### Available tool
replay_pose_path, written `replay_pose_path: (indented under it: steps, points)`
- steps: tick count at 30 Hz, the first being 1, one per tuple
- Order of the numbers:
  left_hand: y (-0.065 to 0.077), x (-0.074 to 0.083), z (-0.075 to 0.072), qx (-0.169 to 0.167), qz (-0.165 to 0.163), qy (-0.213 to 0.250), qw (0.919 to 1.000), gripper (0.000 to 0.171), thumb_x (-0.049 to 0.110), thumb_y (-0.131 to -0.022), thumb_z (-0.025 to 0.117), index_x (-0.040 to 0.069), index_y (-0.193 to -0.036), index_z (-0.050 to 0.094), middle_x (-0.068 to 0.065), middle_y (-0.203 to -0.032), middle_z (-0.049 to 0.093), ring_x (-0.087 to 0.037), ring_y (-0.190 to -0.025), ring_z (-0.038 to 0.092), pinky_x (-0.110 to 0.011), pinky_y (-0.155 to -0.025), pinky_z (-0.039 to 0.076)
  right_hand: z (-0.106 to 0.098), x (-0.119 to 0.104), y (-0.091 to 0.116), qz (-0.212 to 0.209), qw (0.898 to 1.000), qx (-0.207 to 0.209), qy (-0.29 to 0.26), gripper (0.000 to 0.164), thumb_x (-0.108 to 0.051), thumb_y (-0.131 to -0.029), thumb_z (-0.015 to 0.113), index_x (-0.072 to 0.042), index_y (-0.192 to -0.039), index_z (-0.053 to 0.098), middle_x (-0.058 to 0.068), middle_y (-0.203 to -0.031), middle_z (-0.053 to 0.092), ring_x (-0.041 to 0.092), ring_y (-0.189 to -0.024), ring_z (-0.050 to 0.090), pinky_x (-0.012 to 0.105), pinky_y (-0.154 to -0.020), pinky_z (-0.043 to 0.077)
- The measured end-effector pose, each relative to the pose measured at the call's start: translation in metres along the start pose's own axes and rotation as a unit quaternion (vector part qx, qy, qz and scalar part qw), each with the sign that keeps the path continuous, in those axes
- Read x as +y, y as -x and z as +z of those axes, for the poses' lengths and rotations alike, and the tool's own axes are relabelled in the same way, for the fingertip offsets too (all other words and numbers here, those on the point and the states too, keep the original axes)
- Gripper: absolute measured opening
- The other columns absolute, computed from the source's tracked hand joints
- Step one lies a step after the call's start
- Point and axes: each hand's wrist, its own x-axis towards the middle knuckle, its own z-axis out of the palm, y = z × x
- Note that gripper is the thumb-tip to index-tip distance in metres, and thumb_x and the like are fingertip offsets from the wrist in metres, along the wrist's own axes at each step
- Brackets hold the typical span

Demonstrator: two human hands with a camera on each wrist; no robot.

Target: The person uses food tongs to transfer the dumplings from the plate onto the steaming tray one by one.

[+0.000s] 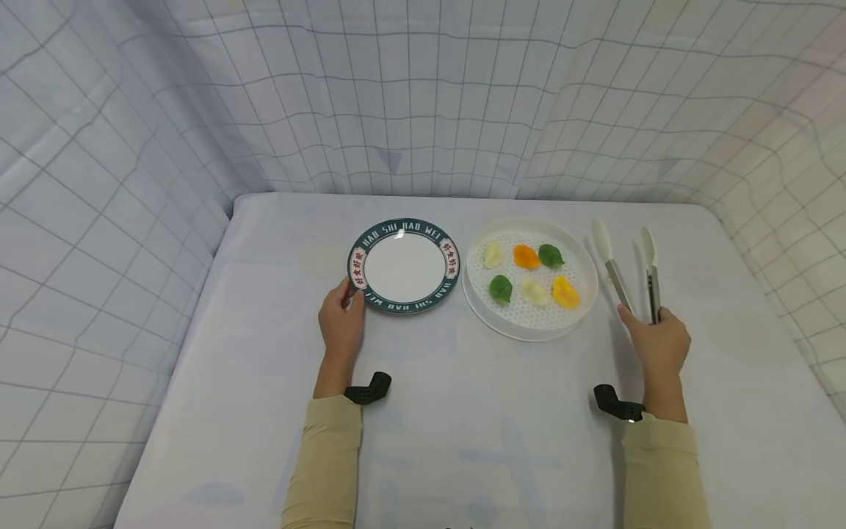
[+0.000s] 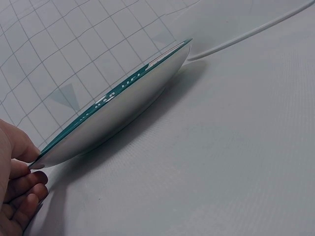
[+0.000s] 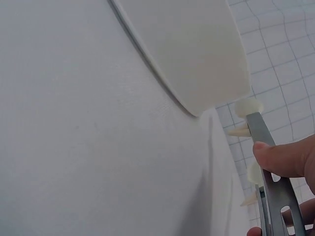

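My left hand [image 1: 341, 319] pinches the near-left rim of a white plate [image 1: 405, 268] with a dark green lettered border. In the left wrist view the plate [image 2: 118, 110] is seen edge-on, close over the cloth, thumb above its rim and fingers beneath. Metal tongs [image 1: 617, 283] with pale tips are held in my right hand [image 1: 659, 344], their two arms spread apart and pointing away from me. Between the hands stands a round white perforated tray [image 1: 522, 319], bearing green leaf-like pieces [image 1: 500, 289], orange-yellow pieces [image 1: 565, 292] and pale yellow pieces [image 1: 534, 292].
A white cloth covers the table [image 1: 436, 419]. Grid-patterned curtains [image 1: 410, 95] hang behind it and along both sides. The tray sits close to the plate's right edge, with the tongs' tips just to the right of the tray.
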Motion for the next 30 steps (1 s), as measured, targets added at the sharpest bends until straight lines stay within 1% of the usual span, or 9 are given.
replay_pose_path:
  steps: [4,7,8,10,12,17,23,27,30]
  points:
    - [0.001,0.001,-0.001,0.001,-0.002,-0.001,1.0,0.043,0.015,-0.092,0.053,-0.001,-0.131,0.047,-0.013,-0.112,0.056,-0.021,-0.105,0.049,-0.031,-0.092,0.04,0.004,-0.001,-0.004,0.002,1.0,-0.018,0.002,0.053,-0.042,-0.08,0.065,0.008,-0.091,0.051,0.023,-0.081,0.052,0.033,-0.072,0.045,0.04,-0.058,0.037]
    - [0.001,0.002,-0.001,-0.002,-0.005,0.001,1.0,0.043,0.015,-0.092,0.053,-0.001,-0.131,0.047,-0.013,-0.112,0.056,-0.021,-0.105,0.049,-0.032,-0.092,0.04,0.007,0.001,-0.006,0.014,0.999,-0.041,0.001,0.062,-0.041,-0.082,0.064,0.012,-0.112,0.051,0.031,-0.101,0.055,0.04,-0.087,0.05,0.048,-0.073,0.042]
    - [0.001,0.002,-0.001,-0.003,-0.005,0.001,1.0,0.043,0.015,-0.092,0.053,-0.001,-0.131,0.047,-0.013,-0.112,0.055,-0.021,-0.104,0.049,-0.032,-0.092,0.04,0.008,0.002,-0.006,0.017,0.999,-0.047,-0.001,0.067,-0.041,-0.082,0.064,0.012,-0.119,0.049,0.033,-0.109,0.053,0.042,-0.093,0.05,0.051,-0.079,0.042]
    - [0.001,0.002,-0.001,-0.002,-0.005,0.001,1.0,0.043,0.015,-0.092,0.054,-0.001,-0.131,0.047,-0.013,-0.111,0.055,-0.021,-0.104,0.049,-0.031,-0.092,0.04,0.01,0.003,-0.007,0.021,0.998,-0.055,-0.003,0.076,-0.042,-0.081,0.065,0.014,-0.127,0.042,0.035,-0.118,0.049,0.045,-0.103,0.048,0.053,-0.087,0.039]
    - [0.001,0.002,-0.001,0.001,-0.003,0.002,1.0,0.043,0.015,-0.091,0.054,-0.001,-0.13,0.048,-0.013,-0.111,0.056,-0.021,-0.104,0.049,-0.031,-0.092,0.04,0.012,0.004,-0.008,0.022,0.998,-0.059,0.001,0.081,-0.044,-0.079,0.065,0.014,-0.129,0.039,0.036,-0.12,0.046,0.046,-0.106,0.047,0.054,-0.089,0.038]
    - [0.0,0.0,0.0,0.001,0.002,-0.001,1.0,0.042,0.014,-0.091,0.054,-0.002,-0.13,0.048,-0.013,-0.11,0.056,-0.021,-0.103,0.049,-0.031,-0.091,0.041,0.014,0.003,-0.007,0.027,0.997,-0.064,0.025,0.088,-0.05,-0.075,0.067,0.017,-0.124,0.038,0.039,-0.114,0.046,0.05,-0.102,0.047,0.056,-0.084,0.041]
    - [-0.001,-0.003,0.001,0.002,0.005,-0.004,1.0,0.043,0.015,-0.091,0.054,-0.002,-0.13,0.048,-0.014,-0.109,0.057,-0.021,-0.103,0.05,-0.031,-0.091,0.041,0.014,0.002,-0.004,0.059,0.994,-0.083,0.049,0.105,-0.055,-0.073,0.066,0.02,-0.131,0.022,0.041,-0.12,0.031,0.052,-0.11,0.035,0.059,-0.088,0.036]
    - [-0.001,-0.002,0.0,0.003,0.004,-0.005,1.0,0.042,0.014,-0.091,0.054,-0.002,-0.13,0.048,-0.014,-0.109,0.057,-0.021,-0.103,0.05,-0.031,-0.091,0.041,0.014,0.001,-0.003,0.055,0.994,-0.082,0.052,0.105,-0.055,-0.073,0.066,0.021,-0.13,0.021,0.041,-0.121,0.028,0.05,-0.111,0.032,0.058,-0.09,0.035]
    - [0.0,0.0,-0.001,0.002,0.003,-0.003,1.0,0.042,0.013,-0.091,0.053,-0.003,-0.13,0.048,-0.014,-0.109,0.056,-0.022,-0.104,0.05,-0.031,-0.092,0.041,0.013,-0.001,-0.002,0.048,0.994,-0.086,0.051,0.108,-0.053,-0.073,0.066,0.02,-0.133,0.016,0.041,-0.123,0.025,0.051,-0.112,0.03,0.058,-0.092,0.033]
